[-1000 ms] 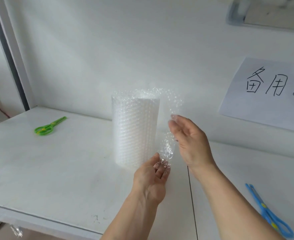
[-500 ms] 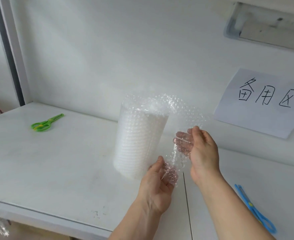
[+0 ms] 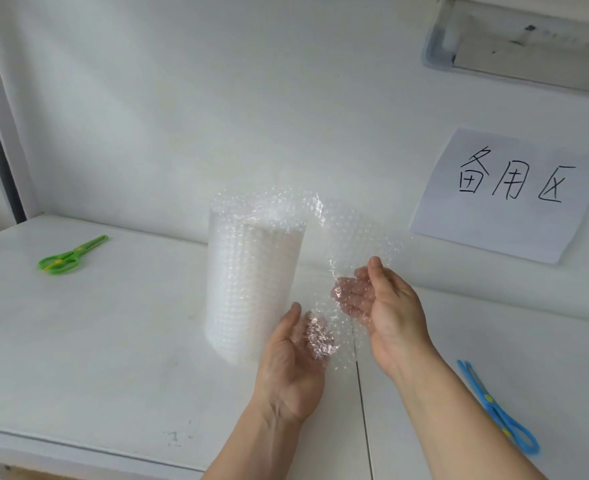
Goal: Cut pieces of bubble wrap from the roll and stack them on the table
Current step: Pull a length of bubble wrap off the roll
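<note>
Upright white cylindrical roll of clear bubble wrap (image 3: 253,289) stands mid-table on the white tabletop (image 3: 95,341), near the wall. A loose translucent sheet of bubble wrap (image 3: 351,244) trails off its right side, crinkled and glinting. Left hand (image 3: 294,362) pinches the sheet's lower edge, fingers seen through the film. Right hand (image 3: 386,306) grips the sheet higher up, thumb in front, fingers curled behind it. Green plastic scissors (image 3: 71,256) lie far left; blue plastic scissors (image 3: 497,408) lie far right.
</note>
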Action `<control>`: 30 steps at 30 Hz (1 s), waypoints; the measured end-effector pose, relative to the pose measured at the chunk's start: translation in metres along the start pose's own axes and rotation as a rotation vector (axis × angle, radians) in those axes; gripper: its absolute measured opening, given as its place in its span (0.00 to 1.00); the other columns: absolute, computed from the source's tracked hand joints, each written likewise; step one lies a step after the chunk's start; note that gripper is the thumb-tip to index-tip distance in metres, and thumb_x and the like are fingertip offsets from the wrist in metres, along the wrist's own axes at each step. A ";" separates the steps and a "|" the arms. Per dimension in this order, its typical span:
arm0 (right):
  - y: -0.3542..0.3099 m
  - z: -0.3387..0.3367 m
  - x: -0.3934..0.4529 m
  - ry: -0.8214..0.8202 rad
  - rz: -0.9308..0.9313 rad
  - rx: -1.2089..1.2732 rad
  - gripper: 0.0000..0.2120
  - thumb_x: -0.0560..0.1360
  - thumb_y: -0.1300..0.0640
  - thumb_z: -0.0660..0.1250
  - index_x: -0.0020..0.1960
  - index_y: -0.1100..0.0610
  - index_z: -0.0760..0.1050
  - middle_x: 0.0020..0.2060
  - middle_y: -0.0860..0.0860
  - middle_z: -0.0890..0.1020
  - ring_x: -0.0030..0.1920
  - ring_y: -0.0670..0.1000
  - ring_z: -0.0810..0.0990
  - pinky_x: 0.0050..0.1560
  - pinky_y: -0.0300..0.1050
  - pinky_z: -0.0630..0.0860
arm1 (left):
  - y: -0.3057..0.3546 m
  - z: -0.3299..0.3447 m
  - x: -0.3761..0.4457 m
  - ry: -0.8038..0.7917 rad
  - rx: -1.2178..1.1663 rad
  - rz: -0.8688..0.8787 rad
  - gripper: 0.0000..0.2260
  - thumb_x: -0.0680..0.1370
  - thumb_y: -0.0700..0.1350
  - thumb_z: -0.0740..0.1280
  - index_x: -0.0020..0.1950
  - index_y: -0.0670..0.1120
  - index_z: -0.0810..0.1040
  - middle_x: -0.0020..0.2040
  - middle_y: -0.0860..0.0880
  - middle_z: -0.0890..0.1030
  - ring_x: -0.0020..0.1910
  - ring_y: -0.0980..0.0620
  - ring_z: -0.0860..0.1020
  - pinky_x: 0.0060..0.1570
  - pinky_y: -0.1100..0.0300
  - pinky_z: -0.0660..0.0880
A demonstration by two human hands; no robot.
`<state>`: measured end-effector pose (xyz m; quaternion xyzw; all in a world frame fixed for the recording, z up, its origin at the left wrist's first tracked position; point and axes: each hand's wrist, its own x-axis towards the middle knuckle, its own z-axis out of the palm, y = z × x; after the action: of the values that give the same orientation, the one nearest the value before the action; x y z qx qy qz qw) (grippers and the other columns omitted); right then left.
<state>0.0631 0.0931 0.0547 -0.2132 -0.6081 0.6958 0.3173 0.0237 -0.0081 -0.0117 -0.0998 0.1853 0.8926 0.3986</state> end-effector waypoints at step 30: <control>-0.033 0.000 0.050 0.087 -0.515 -1.094 0.21 0.78 0.43 0.64 0.64 0.54 0.74 0.55 0.52 0.80 0.58 0.55 0.75 0.57 0.47 0.69 | 0.002 -0.005 0.003 0.048 -0.018 0.044 0.03 0.77 0.42 0.69 0.50 0.47 0.81 0.38 0.49 0.83 0.37 0.50 0.81 0.48 0.55 0.76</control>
<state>0.0336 0.1297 0.0916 -0.2197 -0.8961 0.1734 0.3445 0.0205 -0.0089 -0.0170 -0.1207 0.1888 0.9001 0.3736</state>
